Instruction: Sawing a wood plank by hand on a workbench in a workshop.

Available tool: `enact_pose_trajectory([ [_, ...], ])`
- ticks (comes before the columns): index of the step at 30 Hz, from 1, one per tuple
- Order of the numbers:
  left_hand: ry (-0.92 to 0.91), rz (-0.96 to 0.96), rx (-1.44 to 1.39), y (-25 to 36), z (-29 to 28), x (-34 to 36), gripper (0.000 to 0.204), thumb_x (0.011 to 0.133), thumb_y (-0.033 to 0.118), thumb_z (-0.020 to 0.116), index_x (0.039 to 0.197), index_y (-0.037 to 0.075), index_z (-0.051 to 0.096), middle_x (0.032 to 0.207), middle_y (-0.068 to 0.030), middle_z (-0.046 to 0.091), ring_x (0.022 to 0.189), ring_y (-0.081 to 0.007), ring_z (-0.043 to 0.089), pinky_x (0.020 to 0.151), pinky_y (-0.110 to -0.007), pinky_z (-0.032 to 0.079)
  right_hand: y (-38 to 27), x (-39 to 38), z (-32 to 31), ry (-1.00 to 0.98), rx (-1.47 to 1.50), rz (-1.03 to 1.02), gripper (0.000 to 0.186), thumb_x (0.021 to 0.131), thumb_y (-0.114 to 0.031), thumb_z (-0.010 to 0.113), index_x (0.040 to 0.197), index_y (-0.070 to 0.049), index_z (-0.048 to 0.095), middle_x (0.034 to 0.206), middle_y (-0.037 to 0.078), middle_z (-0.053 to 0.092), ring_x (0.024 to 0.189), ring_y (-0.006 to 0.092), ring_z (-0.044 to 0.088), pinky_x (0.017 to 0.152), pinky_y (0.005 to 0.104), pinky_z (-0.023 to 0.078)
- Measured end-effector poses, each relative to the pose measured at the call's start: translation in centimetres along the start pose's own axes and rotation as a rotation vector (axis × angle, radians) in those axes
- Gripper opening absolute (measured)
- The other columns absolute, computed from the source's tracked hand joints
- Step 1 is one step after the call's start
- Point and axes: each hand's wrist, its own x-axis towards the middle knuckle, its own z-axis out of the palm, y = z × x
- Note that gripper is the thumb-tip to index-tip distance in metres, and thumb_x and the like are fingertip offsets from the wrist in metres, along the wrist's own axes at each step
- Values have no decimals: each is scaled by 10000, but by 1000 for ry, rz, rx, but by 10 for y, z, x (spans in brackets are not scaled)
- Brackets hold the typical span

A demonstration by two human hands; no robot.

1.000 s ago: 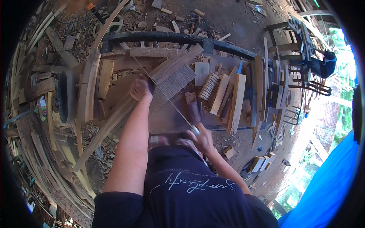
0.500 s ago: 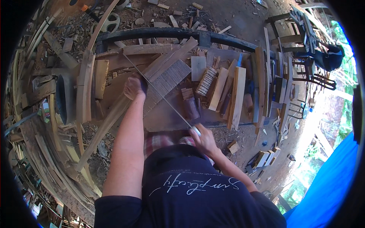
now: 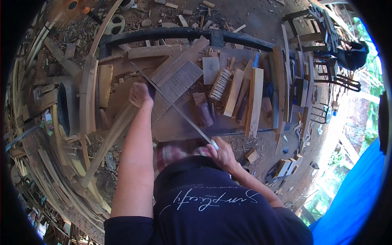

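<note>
My left hand is closed on a long weathered board lying diagonally across the bench. A long, thin saw blade crosses the board diagonally, just beside that hand. My right hand, low by my lap, grips the saw's pale handle. Under and right of the board is a grey ridged wooden slab. Whether the blade is in a cut is too small to tell.
Short offcuts and a ribbed wooden piece lie right of the saw. Upright-edged planks and a dark trough-like object stand left. A dark beam runs behind. A blue tarp hangs at right.
My right hand and the saw handle have moved down and right, away from my left hand, which still holds the board. The whole view has shifted slightly.
</note>
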Motion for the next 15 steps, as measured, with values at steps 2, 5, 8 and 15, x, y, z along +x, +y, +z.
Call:
enact_pose_trajectory([
  [2,111,99,28,7,-9,-16,486,954,430,376,926,79,712,904,-89,724,841,-242,684,704,-323,490,-4,12,7,-60,-15,124,423,943,-429,570,911,-7,562,847,261,626,843,453,623,719,504,485],
  [5,-190,142,57,17,-37,-27,489,956,454,394,895,63,680,870,-87,714,839,-222,667,722,-341,476,-31,57,24,66,64,-49,468,943,-466,560,915,1,551,822,274,615,837,474,599,736,523,465],
  [8,-153,116,-56,20,-45,-23,487,958,455,409,868,56,673,880,-96,712,857,-215,658,752,-363,468,-37,66,29,72,40,-40,466,942,-468,559,938,-3,552,841,267,616,844,469,598,741,522,466],
  [15,-143,29,-91,14,-23,-23,488,963,438,402,844,65,693,903,-105,711,872,-246,656,791,-399,476,-10,8,4,-30,0,101,377,942,-400,576,961,-24,569,843,235,626,835,447,619,739,495,491],
])
